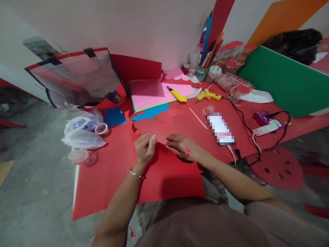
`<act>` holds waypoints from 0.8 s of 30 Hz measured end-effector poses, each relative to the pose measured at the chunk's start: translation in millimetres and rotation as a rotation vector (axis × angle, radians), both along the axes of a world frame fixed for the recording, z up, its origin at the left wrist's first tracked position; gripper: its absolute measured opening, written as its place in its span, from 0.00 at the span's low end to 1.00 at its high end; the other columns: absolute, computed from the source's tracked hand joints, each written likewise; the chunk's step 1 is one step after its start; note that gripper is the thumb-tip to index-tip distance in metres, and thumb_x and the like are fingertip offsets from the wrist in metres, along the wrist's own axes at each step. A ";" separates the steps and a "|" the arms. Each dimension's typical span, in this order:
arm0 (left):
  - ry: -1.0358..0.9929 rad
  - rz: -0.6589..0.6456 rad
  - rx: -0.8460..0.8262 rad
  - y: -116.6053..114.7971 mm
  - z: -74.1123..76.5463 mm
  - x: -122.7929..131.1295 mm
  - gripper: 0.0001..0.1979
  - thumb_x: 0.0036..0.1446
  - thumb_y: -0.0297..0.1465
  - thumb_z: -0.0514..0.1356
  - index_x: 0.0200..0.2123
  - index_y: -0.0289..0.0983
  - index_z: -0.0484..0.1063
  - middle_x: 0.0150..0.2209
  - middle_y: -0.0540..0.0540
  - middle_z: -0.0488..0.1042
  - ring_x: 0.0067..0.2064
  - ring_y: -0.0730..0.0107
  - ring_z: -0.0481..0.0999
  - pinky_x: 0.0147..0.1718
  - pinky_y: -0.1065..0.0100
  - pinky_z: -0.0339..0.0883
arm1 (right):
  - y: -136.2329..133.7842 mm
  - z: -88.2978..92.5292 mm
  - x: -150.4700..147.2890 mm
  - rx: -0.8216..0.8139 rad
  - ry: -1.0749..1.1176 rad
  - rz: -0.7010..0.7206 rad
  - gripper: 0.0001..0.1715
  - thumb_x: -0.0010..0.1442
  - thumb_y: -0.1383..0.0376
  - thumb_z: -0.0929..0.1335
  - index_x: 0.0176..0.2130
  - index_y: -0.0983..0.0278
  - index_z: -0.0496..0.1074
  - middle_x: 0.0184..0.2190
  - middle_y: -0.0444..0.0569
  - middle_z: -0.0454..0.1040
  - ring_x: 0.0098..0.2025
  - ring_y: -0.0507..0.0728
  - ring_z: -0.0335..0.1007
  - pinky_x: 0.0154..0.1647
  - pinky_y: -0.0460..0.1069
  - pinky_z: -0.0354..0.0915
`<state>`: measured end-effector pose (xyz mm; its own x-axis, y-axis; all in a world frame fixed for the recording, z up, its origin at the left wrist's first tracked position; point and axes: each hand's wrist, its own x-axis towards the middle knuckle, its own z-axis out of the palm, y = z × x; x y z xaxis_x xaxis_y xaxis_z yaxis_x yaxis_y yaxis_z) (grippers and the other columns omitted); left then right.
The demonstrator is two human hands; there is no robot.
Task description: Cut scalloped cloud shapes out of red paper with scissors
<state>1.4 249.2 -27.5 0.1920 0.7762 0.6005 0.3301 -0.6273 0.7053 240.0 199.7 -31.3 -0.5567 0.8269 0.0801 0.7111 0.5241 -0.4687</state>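
A red paper sheet (171,175) lies at the near edge of the red table, its upper edge raised between my hands. My left hand (146,146), with a bracelet on the wrist, pinches that edge between thumb and fingers. At the edge's right part, my right hand (183,147) has its fingers wrapped on the paper, partly hiding it. Just beyond the hands lie red round cutouts (172,112) and a red strip with curved cuts (128,115). A yellow cutter (178,96) rests on pink paper (149,92) farther back.
A yellow glue gun (209,95), a striped pencil (197,117) and a phone (221,128) with cables lie to the right. Stacked plastic cups (82,157), a white plastic bag (83,132) and a large bag (79,77) are left. A green board (285,80) stands back right.
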 end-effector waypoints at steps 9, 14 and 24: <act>0.072 -0.136 0.022 -1.2 -9.1 2.5 0.25 0.78 0.44 0.56 0.26 0.43 0.70 0.25 0.44 0.75 0.28 0.63 0.75 0.31 0.58 0.68 | -4.5 15.6 3.6 -0.063 -0.180 -0.400 0.22 0.76 0.60 0.71 0.64 0.66 0.78 0.59 0.64 0.79 0.59 0.68 0.78 0.51 0.55 0.71; 0.100 -0.167 0.058 0.0 -9.3 3.9 0.23 0.78 0.40 0.57 0.27 0.42 0.71 0.26 0.45 0.75 0.28 0.64 0.74 0.30 0.60 0.66 | 14.2 32.4 -26.0 -0.121 -0.412 -0.475 0.27 0.73 0.69 0.69 0.69 0.68 0.74 0.57 0.69 0.80 0.56 0.72 0.79 0.49 0.57 0.71; 0.104 -0.154 0.031 1.8 -16.0 3.3 0.26 0.79 0.43 0.57 0.25 0.42 0.70 0.26 0.45 0.74 0.29 0.64 0.73 0.33 0.60 0.66 | 21.2 52.5 -35.7 -0.158 -0.520 -0.403 0.26 0.73 0.67 0.72 0.66 0.72 0.74 0.55 0.74 0.81 0.56 0.74 0.80 0.50 0.56 0.70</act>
<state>4.7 251.0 -43.5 0.3696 0.7143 0.5943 0.2990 -0.6970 0.6518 204.3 220.9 21.2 -0.1353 0.9578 -0.2536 0.9904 0.1235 -0.0622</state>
